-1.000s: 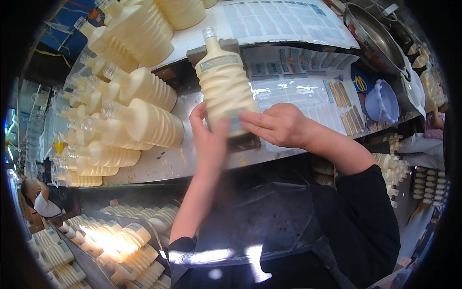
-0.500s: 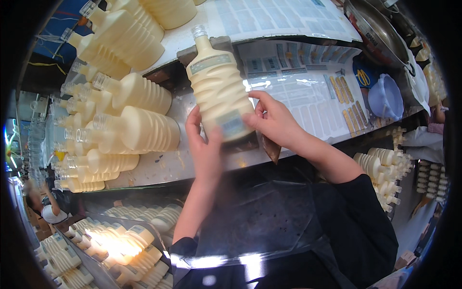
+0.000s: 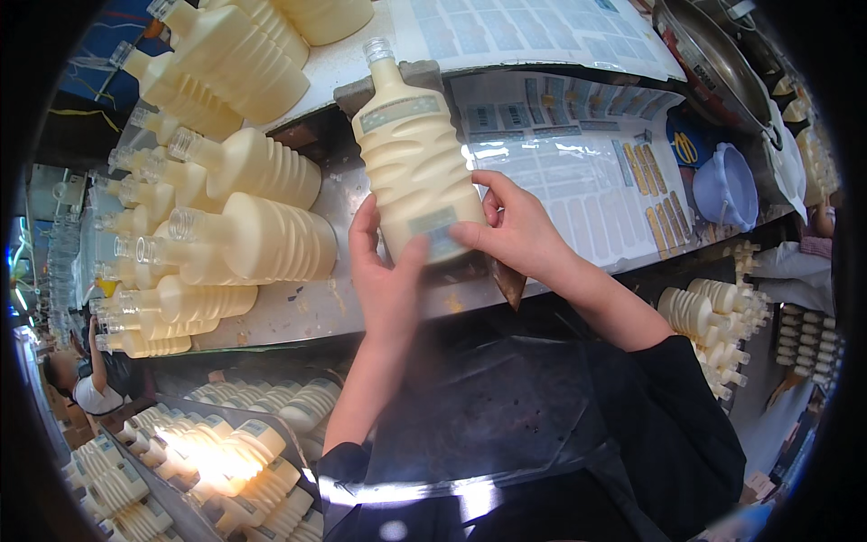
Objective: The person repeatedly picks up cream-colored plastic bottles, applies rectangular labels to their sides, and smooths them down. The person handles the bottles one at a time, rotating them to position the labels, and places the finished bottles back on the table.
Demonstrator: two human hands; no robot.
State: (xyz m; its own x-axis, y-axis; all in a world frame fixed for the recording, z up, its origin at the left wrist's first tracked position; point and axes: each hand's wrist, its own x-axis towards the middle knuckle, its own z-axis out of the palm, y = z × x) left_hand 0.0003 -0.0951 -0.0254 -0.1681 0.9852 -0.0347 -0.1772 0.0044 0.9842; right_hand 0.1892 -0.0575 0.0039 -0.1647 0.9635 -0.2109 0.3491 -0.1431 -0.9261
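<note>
A cream-coloured, wavy-sided bottle (image 3: 417, 172) with a clear threaded neck lies with its neck pointing away from me, resting against a grey block (image 3: 423, 76). My left hand (image 3: 388, 280) grips its lower left side, thumb over the front near the base. My right hand (image 3: 517, 228) holds the lower right side, its thumb pressed on a small grey-blue label (image 3: 433, 226). A patterned band (image 3: 400, 112) crosses the bottle's shoulder. Below my right hand, a brown pointed piece (image 3: 508, 284) sticks out at the table edge.
Several similar bottles (image 3: 275, 237) lie stacked on the left, necks outward. Label sheets (image 3: 569, 194) with blue and gold strips spread to the right, near a lavender bucket (image 3: 724, 188) and a large metal pan (image 3: 722, 63). More bottles fill trays (image 3: 172, 470) at lower left. Another person (image 3: 95, 388) is at far left.
Both thumbs have shifted slightly over the lower label, the right one a little to the left. The bottle stays in nearly the same place; the view has moved slightly.
</note>
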